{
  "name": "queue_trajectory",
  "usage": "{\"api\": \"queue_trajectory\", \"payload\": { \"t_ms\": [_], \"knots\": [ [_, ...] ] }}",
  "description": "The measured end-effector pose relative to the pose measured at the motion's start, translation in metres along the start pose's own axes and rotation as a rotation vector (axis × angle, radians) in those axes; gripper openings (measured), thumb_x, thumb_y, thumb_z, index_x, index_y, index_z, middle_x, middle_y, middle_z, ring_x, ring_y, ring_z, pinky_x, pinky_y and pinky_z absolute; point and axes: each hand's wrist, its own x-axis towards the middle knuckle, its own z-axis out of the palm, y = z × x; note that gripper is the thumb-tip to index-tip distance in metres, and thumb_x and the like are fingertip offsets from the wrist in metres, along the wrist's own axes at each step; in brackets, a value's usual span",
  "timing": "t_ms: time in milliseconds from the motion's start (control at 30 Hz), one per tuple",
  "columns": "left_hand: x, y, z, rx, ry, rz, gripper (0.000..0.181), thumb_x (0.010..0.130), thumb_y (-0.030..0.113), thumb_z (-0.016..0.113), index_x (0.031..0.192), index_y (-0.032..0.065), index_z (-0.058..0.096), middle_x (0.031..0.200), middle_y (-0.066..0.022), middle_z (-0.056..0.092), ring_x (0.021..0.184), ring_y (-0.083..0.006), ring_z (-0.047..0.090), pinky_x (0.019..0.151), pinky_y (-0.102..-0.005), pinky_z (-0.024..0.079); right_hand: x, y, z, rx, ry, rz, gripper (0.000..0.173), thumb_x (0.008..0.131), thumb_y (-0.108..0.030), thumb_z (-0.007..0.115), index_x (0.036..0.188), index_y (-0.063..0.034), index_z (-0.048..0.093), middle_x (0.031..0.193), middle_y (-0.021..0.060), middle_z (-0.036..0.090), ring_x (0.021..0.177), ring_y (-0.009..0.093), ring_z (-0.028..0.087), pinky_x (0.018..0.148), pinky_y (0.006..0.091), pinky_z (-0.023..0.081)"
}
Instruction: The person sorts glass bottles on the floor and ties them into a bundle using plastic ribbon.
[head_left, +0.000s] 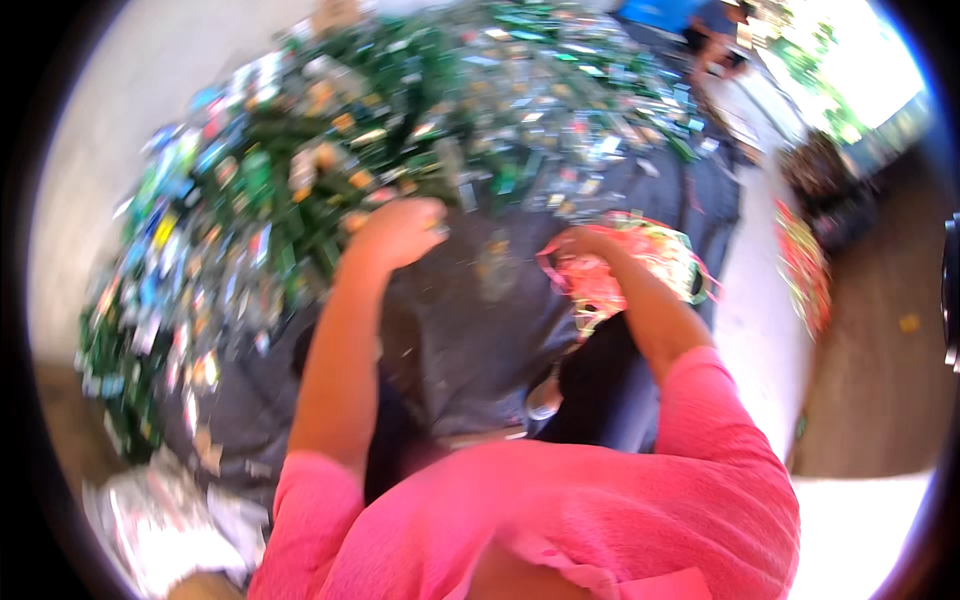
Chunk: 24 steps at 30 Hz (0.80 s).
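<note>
Motion blur softens the whole head view. My left hand (401, 232) is curled over the near edge of a wide heap of green and clear bottles (420, 97); whether anything is in its fingers cannot be made out. Over a tangled bundle of pink, red and pale green plastic strands (649, 262), my right hand (585, 244) has its fingers closed on the left side, with a loop of strand hanging beside them. Between the hands, a clear, bottle-like thing (495, 266) with a yellowish patch lies on a dark sheet (472, 330).
A second bundle of coloured strands (802, 270) lies to the right, beyond a pale strip of floor (757, 337). White plastic bags (165, 525) sit at lower left. Another person (716, 37) is at the upper right, beside a blue object (660, 11). A pale wall (97, 150) bounds the left.
</note>
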Motion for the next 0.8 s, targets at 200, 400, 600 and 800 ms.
{"api": "queue_trajectory", "payload": {
  "t_ms": [200,400,600,800],
  "knots": [
    [0.006,0.032,0.012,-0.078,-0.143,-0.056,0.038,0.083,0.024,0.078,0.114,0.0039,0.071,0.104,-0.0187,0.075,0.1,-0.0367,0.072,0.084,-0.0453,0.055,0.002,-0.022,-0.032,1.343,-0.178,1.141,0.027,0.092,-0.021,0.072,0.117,-0.0121,0.071,0.098,0.0048,0.072,0.09,0.023,0.072,0.068,0.0372,0.057],
    [0.007,0.049,0.018,-0.027,-0.206,-0.054,0.04,0.085,0.023,0.077,0.121,0.0068,0.071,0.112,-0.0179,0.075,0.106,-0.0361,0.071,0.089,-0.0449,0.056,0.004,-0.044,-0.079,1.55,-0.039,1.209,0.012,0.095,-0.011,0.069,0.107,-0.0099,0.07,0.08,0.0033,0.067,0.068,0.017,0.064,0.052,0.0313,0.047],
    [0.005,0.055,0.027,0.036,-0.251,-0.049,0.04,0.086,0.024,0.077,0.122,0.0085,0.07,0.113,-0.0159,0.074,0.109,-0.0362,0.069,0.091,-0.0468,0.055,0.003,-0.042,-0.067,1.567,-0.122,1.167,0.008,0.096,-0.008,0.065,0.088,-0.0086,0.062,0.067,-0.0006,0.055,0.052,0.009,0.049,0.042,0.0274,0.032],
    [0.002,0.059,0.033,0.053,-0.215,0.031,0.039,0.086,0.022,0.077,0.121,0.0072,0.07,0.11,-0.0157,0.074,0.105,-0.0353,0.07,0.088,-0.0452,0.054,0.003,-0.028,-0.055,1.61,-0.157,1.116,0.005,0.094,-0.013,0.067,0.092,-0.0078,0.066,0.07,0.0026,0.062,0.056,0.012,0.058,0.044,0.029,0.041]
  ]
}}
